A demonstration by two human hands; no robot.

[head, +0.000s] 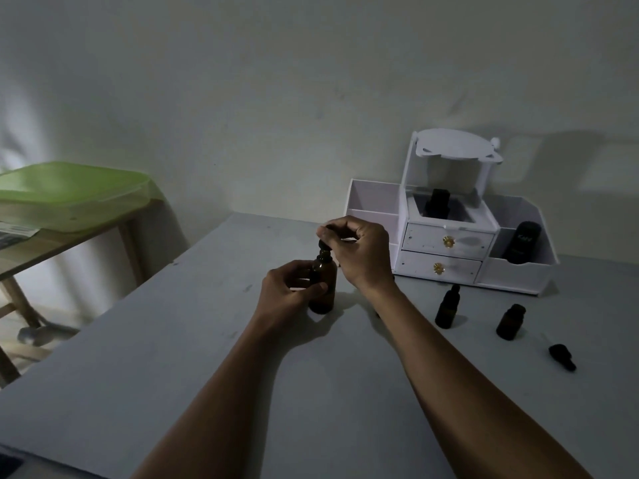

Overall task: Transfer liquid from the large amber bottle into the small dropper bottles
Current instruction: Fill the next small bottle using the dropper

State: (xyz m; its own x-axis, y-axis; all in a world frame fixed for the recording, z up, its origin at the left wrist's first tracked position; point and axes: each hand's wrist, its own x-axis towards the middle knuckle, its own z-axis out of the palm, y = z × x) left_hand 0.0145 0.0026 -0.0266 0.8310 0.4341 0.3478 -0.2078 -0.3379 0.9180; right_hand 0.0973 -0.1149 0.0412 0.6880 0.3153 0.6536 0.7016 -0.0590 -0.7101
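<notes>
Amber bottle (pixel 327 299), left hand (pixel 289 289) gripping, right hand (pixel 360 254) pinching dropper (pixel 323 251)

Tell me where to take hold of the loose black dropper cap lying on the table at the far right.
Pinch the dropper cap at its wider black end, coming down from above, fingers across its width. It lies on its side on the table, slanted, with open space on both sides.

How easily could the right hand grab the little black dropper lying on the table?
Probably yes, once it lets go: the right hand pinches the top of the large amber bottle. The dropper lies on bare table to its right, nothing over it.
</notes>
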